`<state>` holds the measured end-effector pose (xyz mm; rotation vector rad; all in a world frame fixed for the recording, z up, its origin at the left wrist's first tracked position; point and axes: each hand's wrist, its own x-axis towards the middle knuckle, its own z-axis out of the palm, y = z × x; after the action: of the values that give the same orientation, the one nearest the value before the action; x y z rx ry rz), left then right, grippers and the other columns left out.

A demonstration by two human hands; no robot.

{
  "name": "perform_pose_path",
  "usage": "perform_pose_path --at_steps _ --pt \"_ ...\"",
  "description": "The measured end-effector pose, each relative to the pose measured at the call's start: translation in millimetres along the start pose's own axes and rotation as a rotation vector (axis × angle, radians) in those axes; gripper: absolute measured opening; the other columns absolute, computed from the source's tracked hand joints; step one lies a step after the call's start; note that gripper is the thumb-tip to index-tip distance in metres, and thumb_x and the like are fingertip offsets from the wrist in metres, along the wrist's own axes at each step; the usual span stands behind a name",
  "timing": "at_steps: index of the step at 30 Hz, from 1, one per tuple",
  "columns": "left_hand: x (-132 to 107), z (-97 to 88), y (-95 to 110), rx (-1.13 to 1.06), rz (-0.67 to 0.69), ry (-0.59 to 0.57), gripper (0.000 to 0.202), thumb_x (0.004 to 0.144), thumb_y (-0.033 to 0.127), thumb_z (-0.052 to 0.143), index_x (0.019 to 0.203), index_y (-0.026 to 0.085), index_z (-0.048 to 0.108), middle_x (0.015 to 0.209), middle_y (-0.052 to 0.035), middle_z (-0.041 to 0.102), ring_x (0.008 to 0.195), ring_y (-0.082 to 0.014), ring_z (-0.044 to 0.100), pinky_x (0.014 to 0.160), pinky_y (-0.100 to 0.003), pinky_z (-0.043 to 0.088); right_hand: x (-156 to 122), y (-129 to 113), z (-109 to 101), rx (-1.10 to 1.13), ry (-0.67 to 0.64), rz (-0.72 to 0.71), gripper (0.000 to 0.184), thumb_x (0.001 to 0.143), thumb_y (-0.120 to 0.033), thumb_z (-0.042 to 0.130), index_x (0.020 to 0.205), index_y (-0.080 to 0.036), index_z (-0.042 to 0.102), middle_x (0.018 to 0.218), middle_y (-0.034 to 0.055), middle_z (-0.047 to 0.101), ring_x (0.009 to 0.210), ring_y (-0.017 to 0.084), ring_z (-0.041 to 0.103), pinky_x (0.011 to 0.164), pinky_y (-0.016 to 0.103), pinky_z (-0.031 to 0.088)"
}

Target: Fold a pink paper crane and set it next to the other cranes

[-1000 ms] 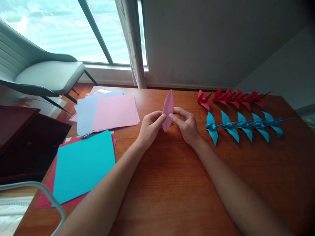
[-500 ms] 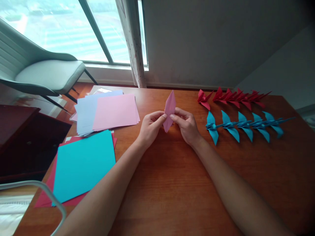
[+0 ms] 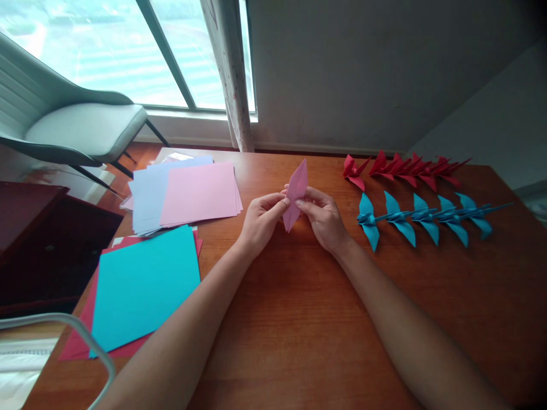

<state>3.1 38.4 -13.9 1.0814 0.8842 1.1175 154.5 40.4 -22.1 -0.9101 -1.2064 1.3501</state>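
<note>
A pink folded paper piece [image 3: 295, 188], a narrow diamond shape, stands on end above the wooden table [image 3: 299, 319]. My left hand [image 3: 261, 219] pinches its left edge between thumb and forefinger. My right hand [image 3: 325, 217] pinches its right edge, fingers curled. The piece leans with its top point to the right.
To the right lie a row of several red paper cranes [image 3: 405, 169] and a row of several blue paper cranes [image 3: 423, 219]. At left sit stacks of pink sheets [image 3: 199, 193], pale blue sheets [image 3: 147, 196] and turquoise sheets [image 3: 145, 287] over red ones. A grey chair [image 3: 72, 128] stands by the window.
The pink piece has tilted slightly, its top point leaning further right. Both hands stay at the same spot, still pinching it.
</note>
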Motion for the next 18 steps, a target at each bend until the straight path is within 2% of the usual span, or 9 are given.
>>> perform_pose_path --at_steps 4,11,18 --pt "-0.1 1.1 0.7 -0.002 0.008 0.001 0.024 0.082 0.04 0.076 0.08 0.016 0.075 0.082 -0.0037 0.073 0.077 -0.0175 0.066 0.069 -0.025 0.051 -0.9 -2.6 2.1 0.006 -0.013 0.009 0.022 0.084 -0.037 0.069 0.103 -0.027 0.079 0.107 0.0019 0.077 0.094 0.021 0.069 0.081 0.034 0.057" --pt "-0.6 2.5 1.6 -0.02 0.026 -0.017 0.024 0.083 0.041 0.075 0.084 0.017 0.078 0.085 -0.0041 0.074 0.079 -0.0176 0.066 0.073 -0.026 0.051 -1.2 -4.6 3.0 0.048 -0.014 0.008 0.018 0.084 -0.033 0.072 0.099 -0.027 0.08 0.1 0.0004 0.078 0.089 0.018 0.069 0.084 0.032 0.056" --pt "0.7 3.1 3.1 0.045 0.081 -0.029 0.025 0.085 0.039 0.074 0.079 0.016 0.079 0.082 -0.0021 0.073 0.075 -0.0141 0.06 0.072 -0.024 0.045 -0.9 -5.5 3.8 0.006 0.017 0.025 0.022 0.081 -0.039 0.075 0.098 -0.025 0.079 0.1 0.0018 0.078 0.089 0.019 0.069 0.084 0.033 0.057"
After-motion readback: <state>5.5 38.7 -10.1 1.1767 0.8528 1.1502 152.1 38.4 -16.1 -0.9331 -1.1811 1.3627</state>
